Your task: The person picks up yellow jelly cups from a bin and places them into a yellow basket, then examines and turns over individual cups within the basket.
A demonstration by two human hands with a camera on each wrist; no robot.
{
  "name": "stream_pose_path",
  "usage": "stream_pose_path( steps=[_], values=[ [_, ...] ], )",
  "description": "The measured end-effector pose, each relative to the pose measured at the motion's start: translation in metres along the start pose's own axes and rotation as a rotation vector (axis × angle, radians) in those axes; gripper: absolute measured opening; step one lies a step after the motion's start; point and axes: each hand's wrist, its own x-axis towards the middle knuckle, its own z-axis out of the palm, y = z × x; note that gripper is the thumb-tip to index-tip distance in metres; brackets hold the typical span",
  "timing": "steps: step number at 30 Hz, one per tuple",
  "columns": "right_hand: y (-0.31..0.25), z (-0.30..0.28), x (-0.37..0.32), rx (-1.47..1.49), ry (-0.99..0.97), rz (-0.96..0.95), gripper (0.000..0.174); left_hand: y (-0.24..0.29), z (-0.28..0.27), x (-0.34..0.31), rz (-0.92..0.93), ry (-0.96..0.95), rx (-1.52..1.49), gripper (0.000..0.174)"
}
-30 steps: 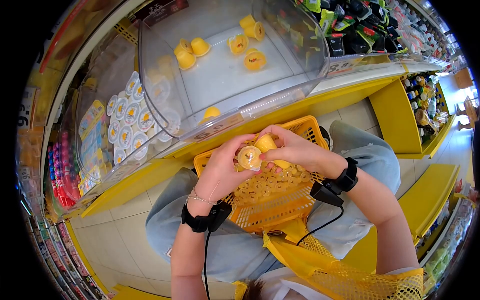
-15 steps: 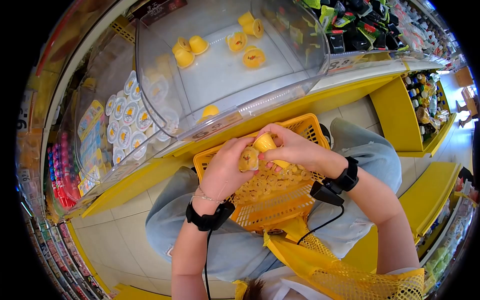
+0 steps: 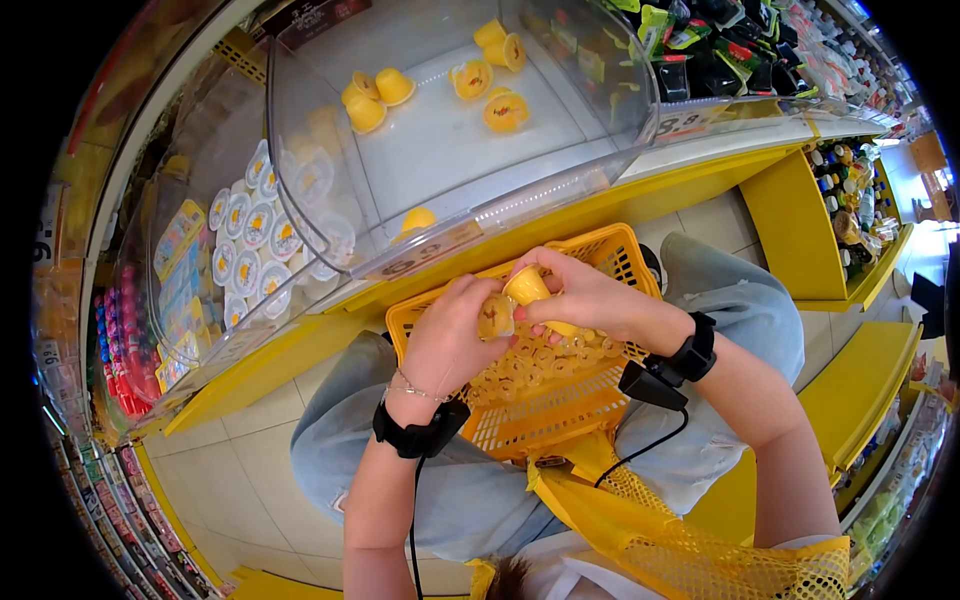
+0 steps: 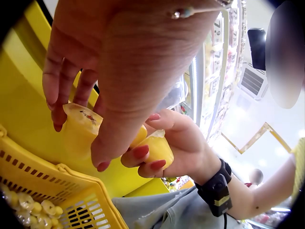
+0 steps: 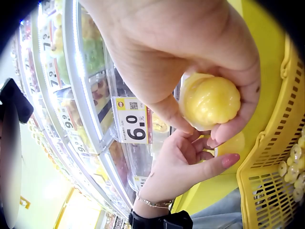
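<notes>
In the head view both hands meet above a yellow plastic basket (image 3: 402, 322). My left hand (image 3: 445, 335) holds a yellow jelly cup (image 3: 495, 317) between thumb and fingers, its printed film lid showing in the left wrist view. My right hand (image 3: 598, 298) grips another yellow jelly cup (image 3: 527, 285), close beside the first. A further yellow cup (image 3: 564, 328) shows under the right fingers. From the right wrist, the ridged rounded base of a jelly cup (image 5: 214, 101) is seen in the curled right hand.
Small wrapped yellow sweets (image 3: 540, 368) lie in the basket, which sits between the person's knees. Ahead is a clear display bin (image 3: 470, 170) with several jelly cups (image 3: 505, 110). White-lidded cups (image 3: 258, 225) fill the bin to its left. A yellow shelf base (image 3: 790, 235) stands right.
My left hand has turned slightly and drawn its fingers further over its jelly cup, tilting the lid sideways. The right hand has stayed nearly still with its cups.
</notes>
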Motion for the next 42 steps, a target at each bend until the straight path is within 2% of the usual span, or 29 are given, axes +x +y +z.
stream_pose_path(
  steps=[7,13,16,19,22,26,35,41,42],
  values=[
    [0.001,0.000,0.000,-0.034,0.020,-0.015,0.039,-0.001,-0.003,0.001,-0.094,0.020,0.121,0.045],
    [-0.002,0.004,0.001,-0.065,0.034,-0.029,0.037,-0.065,0.049,0.011,-0.190,-0.025,0.149,0.050],
    [-0.008,0.003,-0.001,-0.071,0.032,-0.037,0.038,-0.108,0.086,0.017,-0.375,-0.118,-0.064,0.053],
    [-0.016,0.003,-0.006,-0.086,0.050,-0.064,0.039,-0.170,0.146,0.014,-0.662,-0.131,-0.489,0.045],
    [-0.017,-0.001,-0.004,-0.121,0.074,-0.096,0.040,-0.165,0.194,-0.001,-1.018,0.177,-1.473,0.022],
    [-0.017,-0.002,-0.003,-0.147,0.096,-0.095,0.043,-0.171,0.229,-0.014,-1.045,0.159,-1.416,0.021],
    [-0.002,-0.009,0.015,-0.223,0.148,-0.169,0.045,-0.189,0.265,-0.011,-1.131,0.468,-1.593,0.020],
    [-0.003,-0.009,0.020,-0.215,0.143,-0.129,0.043,-0.203,0.283,-0.010,-1.023,0.446,-1.675,0.022],
    [-0.004,-0.009,0.019,-0.184,0.128,-0.111,0.043,-0.204,0.286,-0.009,-1.039,0.527,-1.658,0.022]
  ],
)
